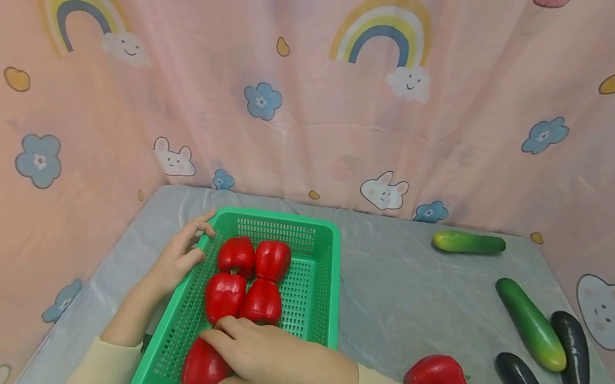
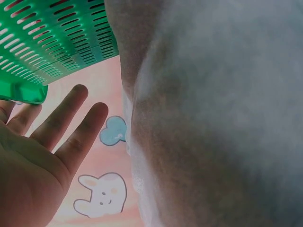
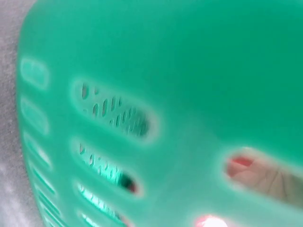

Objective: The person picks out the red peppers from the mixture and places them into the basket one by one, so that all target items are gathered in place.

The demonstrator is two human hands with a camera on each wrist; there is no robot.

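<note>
A green slotted basket (image 1: pixel 331 290) stands on the grey cloth. Several red bell peppers (image 1: pixel 224 297) sit in two columns along its left side. My right hand (image 1: pixel 273 358) reaches over the right rim and grips the bell pepper (image 1: pixel 202 367) nearest me inside, its thumb and fingers around it. At the left rim, my left hand (image 1: pixel 174 260) touches the basket with its fingers fairly straight. The left wrist view shows two of that hand's fingers (image 2: pixel 78 142) extended below the rim. In the right wrist view the basket wall (image 3: pixel 189 71) hides most of the right hand.
Outside the basket on the right lies another red bell pepper (image 1: pixel 438 381), beside my right sleeve. Farther right are a cucumber-like green vegetable (image 1: pixel 530 324), a yellow-green one (image 1: pixel 468 242) and two eggplants (image 1: pixel 571 351). A pink patterned curtain (image 1: pixel 300 149) hangs behind the table.
</note>
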